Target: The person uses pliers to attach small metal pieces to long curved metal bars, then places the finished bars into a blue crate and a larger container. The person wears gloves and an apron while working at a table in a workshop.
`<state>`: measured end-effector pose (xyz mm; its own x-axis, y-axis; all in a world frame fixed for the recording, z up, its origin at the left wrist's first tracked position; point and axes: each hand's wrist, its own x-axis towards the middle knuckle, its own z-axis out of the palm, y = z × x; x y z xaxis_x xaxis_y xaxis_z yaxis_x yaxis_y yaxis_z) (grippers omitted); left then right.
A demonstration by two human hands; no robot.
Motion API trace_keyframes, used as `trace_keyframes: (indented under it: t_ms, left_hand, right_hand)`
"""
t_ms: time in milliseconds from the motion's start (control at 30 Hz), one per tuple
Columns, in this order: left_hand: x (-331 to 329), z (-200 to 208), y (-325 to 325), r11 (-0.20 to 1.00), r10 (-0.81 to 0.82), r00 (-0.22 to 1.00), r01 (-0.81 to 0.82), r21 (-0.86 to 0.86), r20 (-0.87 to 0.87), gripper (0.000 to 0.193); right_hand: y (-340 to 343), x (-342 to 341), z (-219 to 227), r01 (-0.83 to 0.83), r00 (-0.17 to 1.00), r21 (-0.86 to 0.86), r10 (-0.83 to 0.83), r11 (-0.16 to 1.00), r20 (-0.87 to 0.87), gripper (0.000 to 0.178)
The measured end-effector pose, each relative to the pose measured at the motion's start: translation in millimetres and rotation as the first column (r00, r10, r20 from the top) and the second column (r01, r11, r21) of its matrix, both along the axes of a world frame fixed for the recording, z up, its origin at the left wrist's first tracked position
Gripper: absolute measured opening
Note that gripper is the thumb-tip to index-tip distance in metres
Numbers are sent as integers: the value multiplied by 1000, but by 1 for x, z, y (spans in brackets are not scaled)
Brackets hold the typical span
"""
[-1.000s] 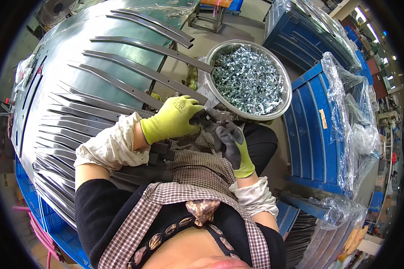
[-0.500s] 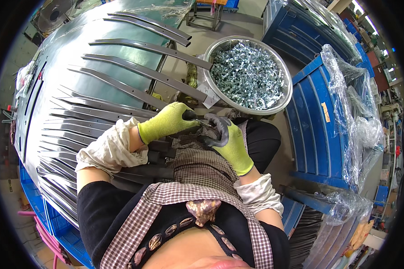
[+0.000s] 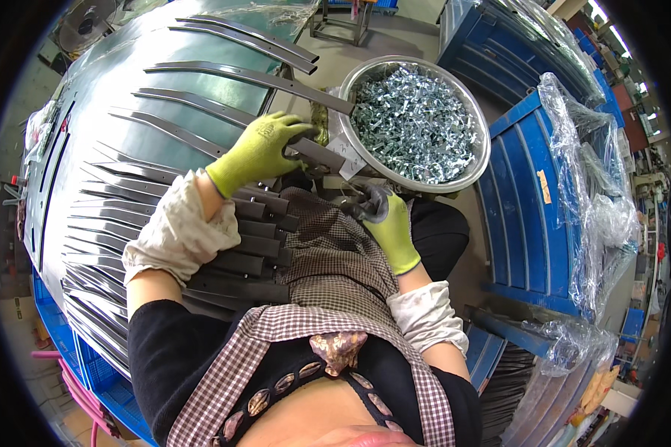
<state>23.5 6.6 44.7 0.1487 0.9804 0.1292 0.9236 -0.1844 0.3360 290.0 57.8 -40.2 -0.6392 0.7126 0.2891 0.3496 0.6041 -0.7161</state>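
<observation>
The left hand in yellow-green glove [image 3: 257, 153] curves fingers and thumb about a long dark-grey metal bar [image 3: 323, 156], upper middle of the frame; if it grips, I cannot tell. The right hand [image 3: 388, 222], at centre, has bent fingers, their content hidden. The work seems partway: small bright fittings [image 3: 252, 199] show on some lower bars [image 3: 257, 246], while many silvery metal clips [image 3: 417, 127] remain in the round basin [image 3: 483, 141]

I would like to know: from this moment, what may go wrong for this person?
The dark bar at the left hand juts past the edge of the table, so it might tip or slide if bumped.

The neighbouring bar reaches the rim of the bowl; a knock there could perhaps spill some small metal pieces.
</observation>
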Motion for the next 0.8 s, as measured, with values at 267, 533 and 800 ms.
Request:
trace_keyframes:
  t_ms: [267,533,800]
  left_hand:
    - [-29,-51,11,980,-125,978,95,-173,-170,62]
    - [-27,-58,11,974,-143,990,140,-176,-3,52]
    - [-32,-65,11,987,-88,996,90,-137,19,53]
  right_hand:
    - [20,-19,-20,-69,995,2,69,998,-66,38]
    - [44,-31,-46,-296,927,-453,138,841,-350,25]
    - [29,-21,-69,-55,993,-200,32,978,-115,18]
